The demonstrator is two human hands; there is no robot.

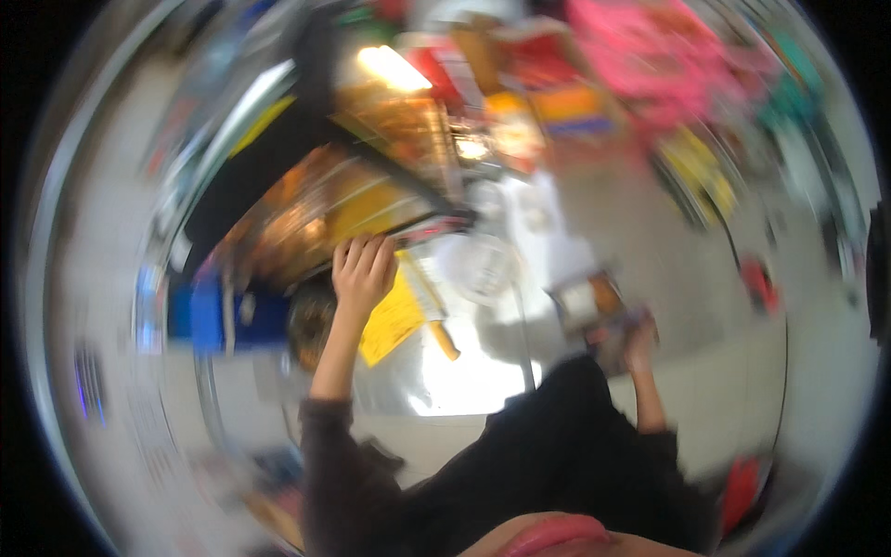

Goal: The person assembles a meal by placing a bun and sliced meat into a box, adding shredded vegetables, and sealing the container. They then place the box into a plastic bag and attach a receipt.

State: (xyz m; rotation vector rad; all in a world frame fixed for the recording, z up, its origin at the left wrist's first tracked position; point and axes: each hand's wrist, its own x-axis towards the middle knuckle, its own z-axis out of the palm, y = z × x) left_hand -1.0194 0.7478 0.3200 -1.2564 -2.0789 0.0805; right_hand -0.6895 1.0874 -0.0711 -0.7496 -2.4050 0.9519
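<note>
Motion blurs much of the head view. My left hand, fingers curled, is at the near edge of a lit, glass-like case with brownish contents; whether it grips the edge I cannot tell. Just right of it a yellow sheet with writing lies on a shiny metal counter, beside a knife with a yellow handle. Clear round containers stand farther right. My right hand is at the right, beside a blurred dark package; a grip on it cannot be made out.
Blue boxes and a dark round container are left of my left arm. Pink plastic bags and red and orange packages lie at the back. A small box sits near the counter's right edge.
</note>
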